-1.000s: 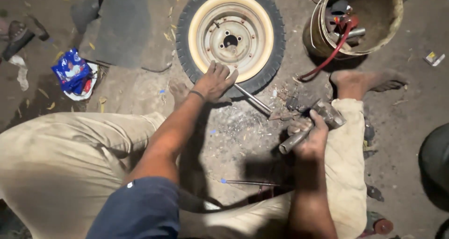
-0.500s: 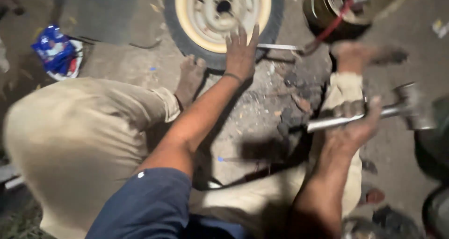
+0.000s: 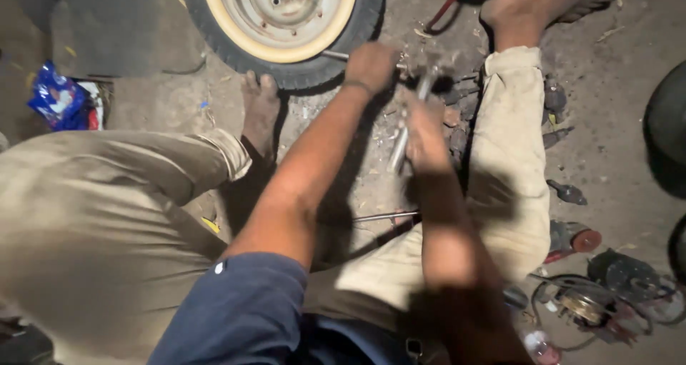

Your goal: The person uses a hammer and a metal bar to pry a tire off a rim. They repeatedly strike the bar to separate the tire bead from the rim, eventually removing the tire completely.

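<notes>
Hammer [image 3: 407,122], metal-handled and blurred mid-air over the dirt floor [image 3: 614,100] just below the tyre [image 3: 300,68], looks heavy, stiff, best held low on the shaft; right hand [image 3: 421,132] fingers closed round it, left hand [image 3: 371,65] fingers closed on thin rod [image 3: 336,55] at tyre edge.

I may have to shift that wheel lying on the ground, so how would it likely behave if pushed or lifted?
The wheel lies flat on dirt, so it probably would not roll. Its rubber tyre would likely drag rather than slide. The cream metal rim suggests it is stiff and fairly heavy.
</notes>
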